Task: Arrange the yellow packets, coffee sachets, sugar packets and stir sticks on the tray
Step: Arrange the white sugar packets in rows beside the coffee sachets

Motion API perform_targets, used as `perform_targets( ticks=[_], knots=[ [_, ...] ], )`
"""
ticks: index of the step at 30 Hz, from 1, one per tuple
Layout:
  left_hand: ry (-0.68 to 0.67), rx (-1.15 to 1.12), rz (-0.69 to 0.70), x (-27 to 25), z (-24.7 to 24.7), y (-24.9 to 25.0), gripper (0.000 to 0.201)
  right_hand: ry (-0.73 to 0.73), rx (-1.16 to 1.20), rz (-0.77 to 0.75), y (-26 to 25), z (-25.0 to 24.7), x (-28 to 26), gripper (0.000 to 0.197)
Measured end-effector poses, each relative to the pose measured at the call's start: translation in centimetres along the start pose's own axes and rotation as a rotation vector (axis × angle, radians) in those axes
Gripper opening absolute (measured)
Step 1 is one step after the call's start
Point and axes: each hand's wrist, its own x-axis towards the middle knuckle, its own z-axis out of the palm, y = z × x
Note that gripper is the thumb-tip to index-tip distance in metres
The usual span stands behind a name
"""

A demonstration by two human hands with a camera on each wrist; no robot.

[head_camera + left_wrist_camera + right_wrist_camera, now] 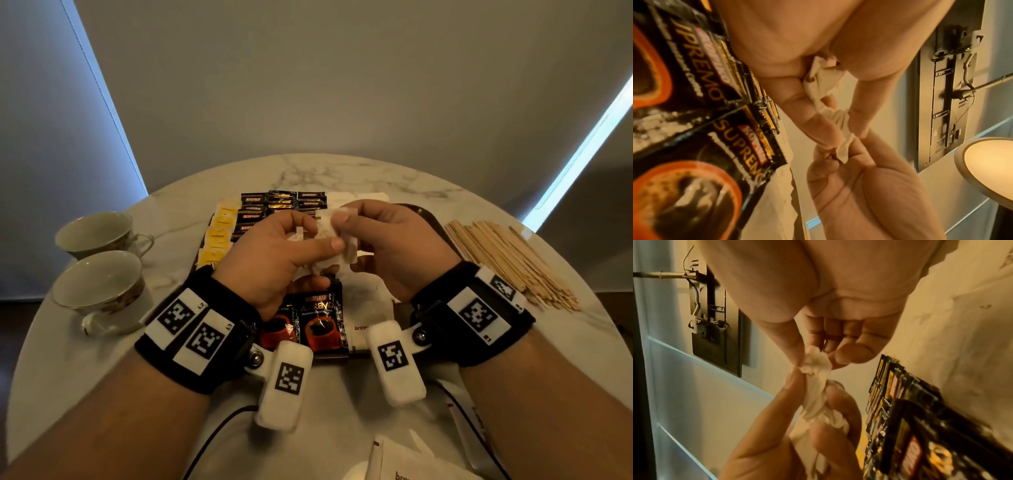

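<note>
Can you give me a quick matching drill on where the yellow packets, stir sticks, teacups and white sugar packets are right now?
Things:
1. yellow packets
2. stir sticks
3. teacups
4. white sugar packets

Places:
A. loose pile on the table, right of the tray
B. held above the tray between the left hand and right hand
C. column along the tray's left side
D. on the table, left of the tray

Pairs: 1-C, 2-A, 3-D, 4-B

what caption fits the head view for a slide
Both hands pinch small white paper packets above the dark tray of sachets.
</note>
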Motion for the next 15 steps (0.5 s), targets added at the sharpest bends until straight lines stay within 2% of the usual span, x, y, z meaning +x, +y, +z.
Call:
perform_targets(
  ticks=[3,7,9,12,15],
  knots=[
    [0.007,0.056,0.023,0.2,0.0,-0.2,0.044,-0.014,-0.004,0.006,0.1,0.2,-0.4,0.02],
    [0.061,0.027,0.013,0.3,0.0,0.2,0.013,0.06,0.076,0.019,0.2,-0.2,-0.3,0.013],
    [0.09,-0.008,0.013,0.3,-0.1,0.4,0.016,0.035,0.076,0.022,0.1,-0.6,-0.4,0.016],
    [0.055,0.05,0.019,0.0,0.1,0.4,0.03,-0.063,-0.043,0.003,-0.3,-0.8,-0.9,0.022],
    [0.06,0.1,0.012,-0.1,0.3,0.1,0.017,-0.1,-0.192,-0.015,-0.5,-1.2,-1.0,0.036]
  ],
)
